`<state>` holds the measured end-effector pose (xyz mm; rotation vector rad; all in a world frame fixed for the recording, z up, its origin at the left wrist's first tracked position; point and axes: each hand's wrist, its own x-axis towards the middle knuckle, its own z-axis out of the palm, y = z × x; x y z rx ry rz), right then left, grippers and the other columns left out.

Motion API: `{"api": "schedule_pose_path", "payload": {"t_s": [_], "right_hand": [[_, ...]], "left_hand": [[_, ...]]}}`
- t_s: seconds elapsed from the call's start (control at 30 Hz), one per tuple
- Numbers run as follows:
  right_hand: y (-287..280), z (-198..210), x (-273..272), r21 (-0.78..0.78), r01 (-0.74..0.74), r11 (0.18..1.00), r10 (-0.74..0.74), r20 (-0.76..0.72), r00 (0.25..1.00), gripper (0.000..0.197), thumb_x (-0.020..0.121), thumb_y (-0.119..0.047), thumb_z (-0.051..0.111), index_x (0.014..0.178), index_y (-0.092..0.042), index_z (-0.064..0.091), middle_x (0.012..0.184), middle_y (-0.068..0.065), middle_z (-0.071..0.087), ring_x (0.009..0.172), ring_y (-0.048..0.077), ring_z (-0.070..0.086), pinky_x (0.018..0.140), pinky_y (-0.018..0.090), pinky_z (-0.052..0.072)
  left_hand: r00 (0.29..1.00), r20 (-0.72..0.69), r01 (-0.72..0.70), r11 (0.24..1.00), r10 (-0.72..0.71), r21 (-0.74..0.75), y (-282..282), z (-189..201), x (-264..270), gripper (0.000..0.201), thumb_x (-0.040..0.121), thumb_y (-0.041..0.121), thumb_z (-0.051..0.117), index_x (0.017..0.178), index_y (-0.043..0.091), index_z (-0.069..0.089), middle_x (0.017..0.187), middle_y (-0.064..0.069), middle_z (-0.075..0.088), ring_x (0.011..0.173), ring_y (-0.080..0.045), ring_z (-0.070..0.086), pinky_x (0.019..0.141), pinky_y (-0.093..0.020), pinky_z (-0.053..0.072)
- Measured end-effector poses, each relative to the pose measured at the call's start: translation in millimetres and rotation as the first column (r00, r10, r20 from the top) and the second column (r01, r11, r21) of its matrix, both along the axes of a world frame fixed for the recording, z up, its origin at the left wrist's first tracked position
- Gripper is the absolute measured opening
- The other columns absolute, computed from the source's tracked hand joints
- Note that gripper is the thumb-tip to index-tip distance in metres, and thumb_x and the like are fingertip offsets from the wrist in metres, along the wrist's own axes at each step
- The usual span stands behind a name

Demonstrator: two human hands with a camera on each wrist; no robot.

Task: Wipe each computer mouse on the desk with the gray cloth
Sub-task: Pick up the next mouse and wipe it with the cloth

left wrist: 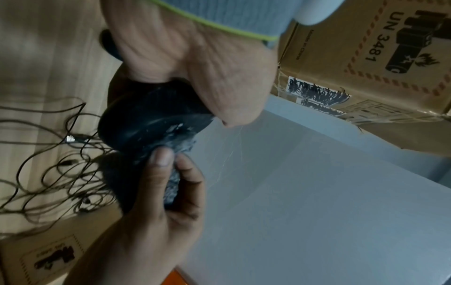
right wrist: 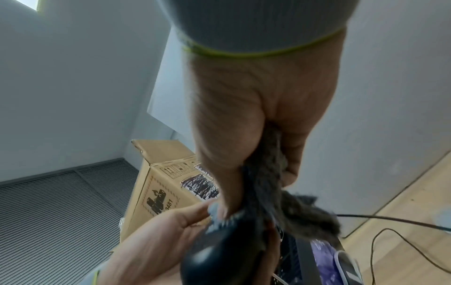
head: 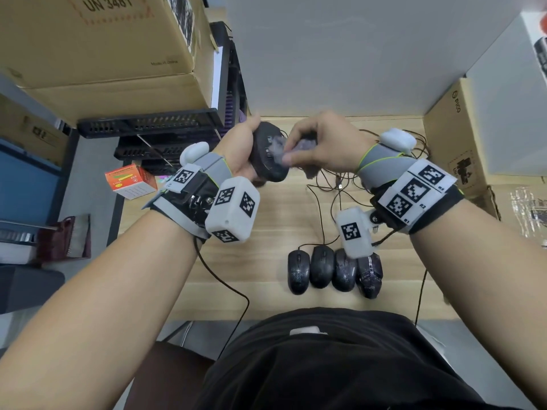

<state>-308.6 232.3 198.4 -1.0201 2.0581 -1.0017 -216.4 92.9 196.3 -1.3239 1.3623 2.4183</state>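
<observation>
Mouse (head: 268, 152) clasped in left grip (head: 241, 149); right grip (head: 319, 143) clutches gray cloth (head: 305, 145) against it.

Even, soft indoor light fills the head view, with faint shadows under the mice (head: 334, 272) on the counter (head: 260, 261). Edges bow strongly, worst at 10 and 2 o'clock. Both wrist views are dimmer, motion-blurred and soft close-up.
</observation>
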Motion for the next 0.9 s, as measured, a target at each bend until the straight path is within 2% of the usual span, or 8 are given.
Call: {"api": "schedule_pose_path", "payload": {"t_s": [0.13, 0.23, 0.33, 0.53, 0.63, 0.73, 0.83, 0.9], "right_hand": [[-7, -12, 5, -0.153, 0.26, 0.953, -0.276, -0.096, 0.956, 0.021, 0.075, -0.028, 0.08, 0.089, -0.021, 0.067, 0.078, 0.003, 0.071, 0.065, 0.021, 0.068, 0.064, 0.04, 0.057], [-10, -3, 15, -0.164, 0.076, 0.984, -0.088, -0.067, 0.994, 0.015, 0.075, -0.023, 0.082, 0.084, -0.017, 0.072, 0.078, -0.014, 0.064, 0.071, -0.003, 0.061, 0.069, 0.02, 0.051], [-6, 12, 19, -0.085, -0.16, 0.983, 0.169, 0.12, 0.978, 0.012, 0.075, -0.016, 0.083, 0.084, -0.01, 0.076, 0.07, -0.001, 0.07, 0.056, 0.027, 0.062, 0.054, 0.034, 0.055], [-14, 5, 4, -0.213, 0.225, 0.951, -0.217, 0.059, 0.974, 0.008, 0.082, -0.015, 0.075, 0.084, -0.015, 0.068, 0.067, 0.009, 0.069, 0.045, 0.032, 0.063, 0.043, 0.039, 0.051], [-12, 6, 15, -0.187, -0.001, 0.982, 0.02, 0.101, 0.995, 0.008, 0.077, -0.014, 0.08, 0.082, -0.012, 0.073, 0.077, 0.004, 0.072, 0.046, 0.031, 0.06, 0.042, 0.036, 0.051], [-11, 11, 21, -0.1, -0.203, 0.974, 0.212, 0.101, 0.972, 0.012, 0.076, -0.016, 0.082, 0.084, -0.01, 0.076, 0.074, 0.019, 0.069, 0.049, 0.042, 0.059, 0.046, 0.046, 0.051], [-12, 11, 14, -0.173, 0.032, 0.984, -0.01, 0.126, 0.992, 0.01, 0.08, -0.016, 0.078, 0.085, -0.009, 0.073, 0.062, 0.005, 0.07, 0.047, 0.042, 0.062, 0.057, 0.053, 0.053], [-15, 8, 11, -0.239, 0.168, 0.956, -0.146, 0.107, 0.983, 0.008, 0.08, -0.019, 0.078, 0.086, -0.013, 0.075, 0.066, -0.004, 0.069, 0.048, 0.033, 0.063, 0.051, 0.044, 0.052]], "left_hand": [[0.994, -0.111, 0.008, 0.998, 0.0, 0.066, 10, 11, 1, 0.046, 0.111, 0.036, 0.023, 0.122, 0.006, 0.057, 0.107, -0.021, 0.068, 0.065, -0.03, 0.073, 0.047, -0.04, 0.058], [0.993, -0.114, 0.012, 0.998, -0.004, 0.067, 8, 8, 3, 0.036, 0.109, 0.031, 0.034, 0.125, 0.011, 0.06, 0.119, -0.021, 0.068, 0.076, -0.031, 0.072, 0.058, -0.044, 0.061], [0.995, -0.095, 0.022, 0.999, -0.019, 0.03, 2, 3, 4, 0.032, 0.108, 0.028, 0.039, 0.126, 0.016, 0.063, 0.118, -0.019, 0.07, 0.091, -0.032, 0.074, 0.068, -0.039, 0.062], [0.987, -0.142, 0.071, 0.997, -0.069, 0.009, 11, 7, 4, 0.041, 0.11, 0.033, 0.034, 0.116, 0.005, 0.063, 0.095, -0.02, 0.071, 0.067, -0.029, 0.071, 0.056, -0.031, 0.057], [0.994, -0.106, 0.031, 1.0, -0.031, -0.002, 4, 7, 2, 0.029, 0.106, 0.032, 0.042, 0.111, 0.017, 0.066, 0.115, -0.021, 0.071, 0.087, -0.029, 0.07, 0.073, -0.033, 0.054], [0.997, -0.077, 0.012, 1.0, -0.014, -0.021, 0, 6, 2, 0.037, 0.109, 0.033, 0.036, 0.128, 0.019, 0.064, 0.104, -0.015, 0.074, 0.08, -0.028, 0.074, 0.066, -0.036, 0.06], [0.991, -0.085, 0.102, 0.995, -0.103, -0.019, 2, 8, 4, 0.048, 0.103, 0.039, 0.037, 0.141, 0.015, 0.055, 0.122, -0.024, 0.067, 0.093, -0.033, 0.066, 0.079, -0.038, 0.049], [0.985, -0.097, 0.141, 0.99, -0.139, 0.012, 5, 10, 5, 0.054, 0.106, 0.039, 0.028, 0.144, 0.007, 0.049, 0.122, -0.023, 0.062, 0.092, -0.037, 0.063, 0.074, -0.042, 0.054]]}}
